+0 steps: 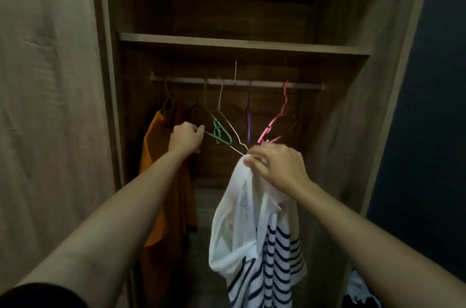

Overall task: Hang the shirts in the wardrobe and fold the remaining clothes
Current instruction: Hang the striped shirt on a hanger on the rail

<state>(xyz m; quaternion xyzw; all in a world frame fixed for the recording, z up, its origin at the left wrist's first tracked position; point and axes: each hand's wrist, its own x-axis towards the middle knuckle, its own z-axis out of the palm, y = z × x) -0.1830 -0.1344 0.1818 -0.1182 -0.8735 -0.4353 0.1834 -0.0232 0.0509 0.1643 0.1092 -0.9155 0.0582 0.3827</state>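
I face an open wooden wardrobe with a rail (pixel 264 83) under a shelf. My right hand (pixel 277 166) grips the top of a white shirt with navy stripes (pixel 254 232), which hangs down in front of the wardrobe, right at the lower end of a thin white wire hanger (pixel 228 128). That hanger hooks on the rail. My left hand (pixel 185 140) is closed on the left end of a green hanger (pixel 220 134) beside it. An orange shirt (pixel 161 181) hangs at the far left, partly behind my left arm.
A purple hanger (pixel 249 118) and a pink hanger (pixel 276 121) hang bare on the rail to the right. A beige curtain (pixel 48 105) hangs on the left. Dark wall on the right; some crumpled clothes (pixel 360 290) lie at the bottom right corner.
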